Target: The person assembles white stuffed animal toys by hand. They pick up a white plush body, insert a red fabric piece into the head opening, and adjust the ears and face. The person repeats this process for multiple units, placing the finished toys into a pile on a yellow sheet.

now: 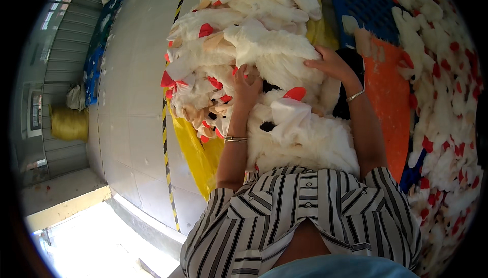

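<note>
The left hand [247, 87] is closed in a fist on a tuft of white plush, gripping the plush toy [300, 130] that lies against the person's striped shirt [300, 212]. The right hand [330, 63] rests flat, fingers spread, on the far pile of white toys [244, 28] with red parts. A yellow bag [195, 153] hangs beneath the pile at left. To the right stand an orange crate [389, 105] and a blue crate [363, 3], with more toys [447, 100] beyond. Grey floor [132, 100] with striped tape lies left.

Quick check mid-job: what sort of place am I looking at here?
Probably a soft-toy workshop or factory floor: heaps of white plush pieces with red parts, blue crates, and hazard-striped tape on a concrete floor.
</note>
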A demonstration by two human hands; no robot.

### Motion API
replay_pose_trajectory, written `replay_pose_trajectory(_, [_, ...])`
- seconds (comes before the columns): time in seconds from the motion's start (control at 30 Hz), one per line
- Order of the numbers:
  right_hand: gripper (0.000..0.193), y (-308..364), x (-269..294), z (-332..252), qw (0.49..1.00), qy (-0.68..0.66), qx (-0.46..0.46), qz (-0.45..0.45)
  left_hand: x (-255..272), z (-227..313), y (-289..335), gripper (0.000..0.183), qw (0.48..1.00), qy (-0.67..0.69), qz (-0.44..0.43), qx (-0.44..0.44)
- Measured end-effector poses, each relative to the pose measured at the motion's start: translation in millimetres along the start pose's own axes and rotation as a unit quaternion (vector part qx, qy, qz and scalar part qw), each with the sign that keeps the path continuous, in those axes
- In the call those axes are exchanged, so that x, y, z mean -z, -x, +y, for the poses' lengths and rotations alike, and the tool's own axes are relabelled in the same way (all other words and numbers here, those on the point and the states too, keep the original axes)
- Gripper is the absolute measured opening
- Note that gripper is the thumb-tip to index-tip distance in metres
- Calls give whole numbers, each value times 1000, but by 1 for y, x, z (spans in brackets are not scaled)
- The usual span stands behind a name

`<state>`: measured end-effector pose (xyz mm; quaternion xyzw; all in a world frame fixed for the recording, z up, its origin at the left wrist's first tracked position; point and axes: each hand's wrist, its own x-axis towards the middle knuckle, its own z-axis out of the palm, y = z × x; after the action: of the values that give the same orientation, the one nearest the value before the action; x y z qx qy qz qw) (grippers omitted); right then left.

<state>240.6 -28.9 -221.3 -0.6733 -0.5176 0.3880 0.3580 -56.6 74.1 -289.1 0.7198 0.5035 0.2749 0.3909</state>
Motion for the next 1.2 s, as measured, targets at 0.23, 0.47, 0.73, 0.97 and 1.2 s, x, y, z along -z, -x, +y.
replay_pose_trajectory(0.23, [43,14,-18,-18,990,-134,34,15,19,-81,-29,66,992,-23,-30,123])
replay_pose_trajectory(0.47, [34,66,-31,-68,996,12,86,-7,94,-46,-28,14,870,429,221,102])
replay_pose_trajectory(0.73, [26,59,-34,-55,957,-141,53,-247,123,30,-19,12,897,375,231,-35])
replay_pose_trajectory(0.97, [29,-61,-20,7,976,-26,25,213,128,105,9,31,922,368,116,-25])
replay_pose_trajectory(1.2, [40,-114,-46,46,997,-59,37,40,137,118,23,36,941,338,11,-29])
